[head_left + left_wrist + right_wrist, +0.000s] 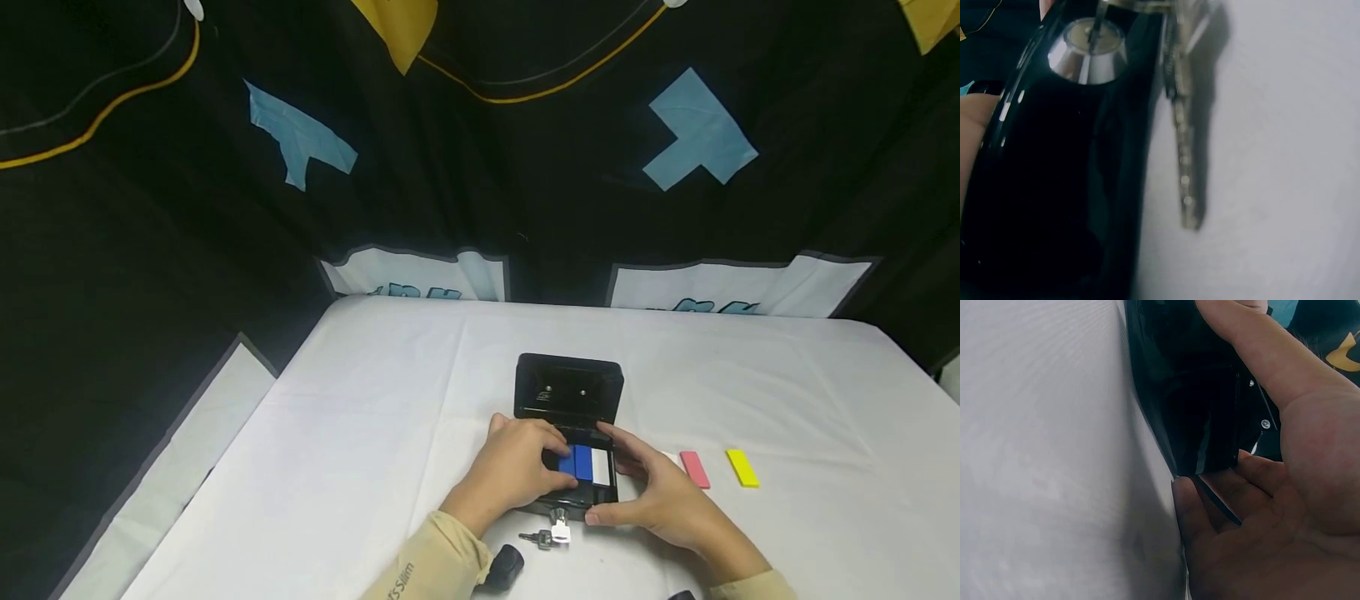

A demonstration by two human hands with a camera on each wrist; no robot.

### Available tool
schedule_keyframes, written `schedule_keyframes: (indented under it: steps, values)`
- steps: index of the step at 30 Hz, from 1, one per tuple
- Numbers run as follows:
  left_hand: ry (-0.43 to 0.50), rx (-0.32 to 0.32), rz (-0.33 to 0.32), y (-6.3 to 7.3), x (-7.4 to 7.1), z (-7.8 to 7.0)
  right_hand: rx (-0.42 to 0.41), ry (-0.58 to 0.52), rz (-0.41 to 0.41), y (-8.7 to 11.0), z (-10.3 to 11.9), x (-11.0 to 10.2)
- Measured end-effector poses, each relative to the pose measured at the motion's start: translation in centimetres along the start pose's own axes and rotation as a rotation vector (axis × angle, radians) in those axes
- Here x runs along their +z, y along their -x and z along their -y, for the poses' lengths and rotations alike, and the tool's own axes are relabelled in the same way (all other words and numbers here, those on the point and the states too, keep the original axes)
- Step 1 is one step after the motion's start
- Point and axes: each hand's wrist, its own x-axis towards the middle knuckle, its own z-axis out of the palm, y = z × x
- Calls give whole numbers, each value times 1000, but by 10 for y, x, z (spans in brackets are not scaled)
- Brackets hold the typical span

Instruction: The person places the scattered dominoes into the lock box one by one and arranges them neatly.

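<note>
A small black cash box (570,387) stands on the white table with its lid raised. Inside lie two blue blocks side by side, the left one (567,463) and the right one (583,462), plus a white block (601,467). My left hand (510,467) reaches in from the left, its fingers and thumb pinching the left blue block. My right hand (667,500) holds the box's right side, thumb at the front corner and fingers towards the back. A key sits in the front lock (1088,50), and another key (1184,162) hangs beside it.
Right of the box lie a pink block (694,469) and a yellow block (742,468), with a bit of something white partly hidden by my right hand. White cloth covers the table (360,400). A black curtain (480,183) hangs behind it.
</note>
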Motion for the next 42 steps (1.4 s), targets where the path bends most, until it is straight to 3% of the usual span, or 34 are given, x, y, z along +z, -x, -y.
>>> schedule_keyframes:
  steps: [17, 23, 26, 29, 33, 36, 42]
  values:
    - [-14, -10, 33, 3, 0, -3, 21, 16, -2, 0, 2, -1]
    - [5, 39, -39, 5, -7, 0, 23, 9, -1, -1, 1, -1]
    - [80, 44, -93, 8, -15, 5, 17, 11, 0, -1, 1, -1]
    - [223, -14, -92, 13, -23, 12, 16, 19, -6, -1, 0, -1]
    - [432, -154, -22, 24, -25, 26, 23, 20, -14, -1, 1, 0]
    - [547, -224, 41, 30, -24, 36, 30, 19, -20, -1, 1, 0]
    - [717, -237, 128, 35, -18, 47, 33, 22, -24, -1, 3, 1]
